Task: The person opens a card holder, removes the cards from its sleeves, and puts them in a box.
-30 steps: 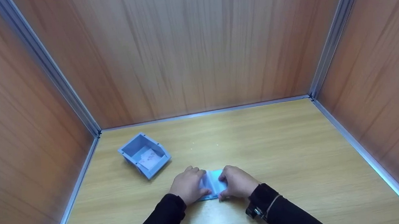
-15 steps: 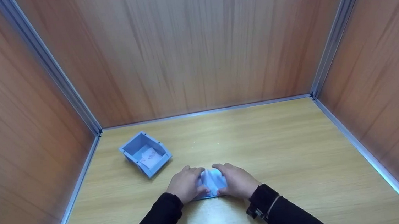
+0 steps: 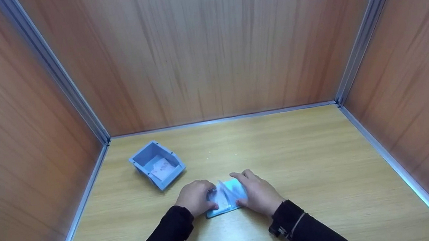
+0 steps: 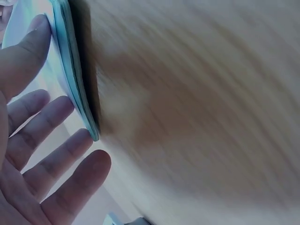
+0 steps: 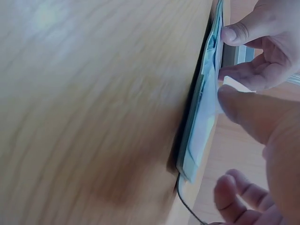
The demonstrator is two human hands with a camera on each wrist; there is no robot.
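A flat light-blue packet (image 3: 223, 203) lies on the wooden table near the front, between both hands. My left hand (image 3: 195, 196) holds its left end, thumb on the top face and fingers curled at the edge. My right hand (image 3: 260, 193) holds the right end, its index finger stretched along the far edge. A thin pale flap stands up from the packet between the hands. In the left wrist view the packet (image 4: 75, 84) shows edge-on beside my left hand (image 4: 42, 154). In the right wrist view my right hand (image 5: 262, 136) has its thumb on the packet (image 5: 201, 126).
A small blue plastic bin (image 3: 156, 165) sits at the back left of the table (image 3: 317, 158), holding a white slip of paper (image 3: 161, 168). Wooden walls with metal corner rails (image 3: 361, 40) close in the left, back and right sides.
The packet has turned slightly and a thin flap has lifted between the hands. The right index finger has stretched out along the far edge. The bin has not moved.
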